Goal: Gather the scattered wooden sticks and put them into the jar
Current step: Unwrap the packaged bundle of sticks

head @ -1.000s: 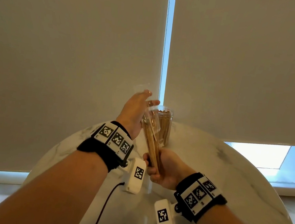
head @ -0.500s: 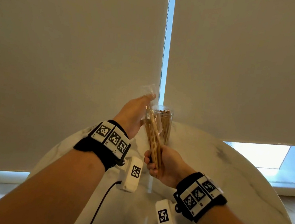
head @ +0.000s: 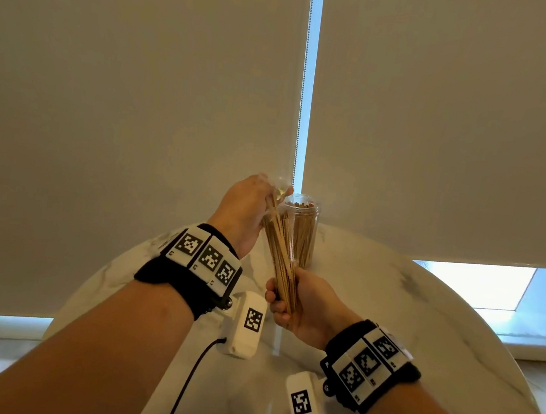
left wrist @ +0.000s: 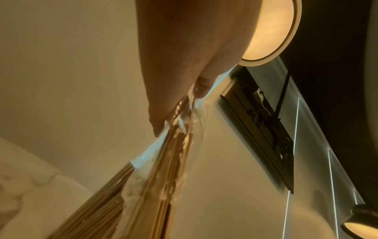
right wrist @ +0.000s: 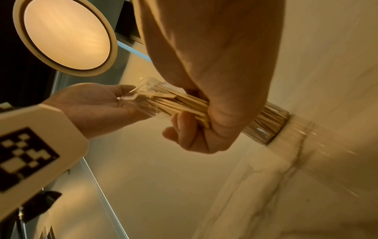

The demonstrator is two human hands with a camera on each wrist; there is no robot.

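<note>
My right hand (head: 284,305) grips the lower end of a bundle of wooden sticks (head: 281,248), held upright and tilted left above the table. A clear plastic wrapper (head: 275,190) covers the bundle's top. My left hand (head: 271,198) pinches that wrapper at its upper end; the pinch on the wrapper (left wrist: 185,106) shows in the left wrist view. The clear jar (head: 302,234) stands just behind the bundle, open and filled with sticks. In the right wrist view my right hand (right wrist: 196,122) wraps round the bundle (right wrist: 180,103), with the jar (right wrist: 267,127) behind it.
The jar stands near the far edge of a round white marble table (head: 405,317). Closed roller blinds (head: 140,106) hang right behind it. Wrist camera boxes and black cables (head: 191,374) hang under both forearms.
The wrapper's loose top, standing up a second ago, is now lower and crumpled in my left fingers. The right hand and the bundle have barely moved.
</note>
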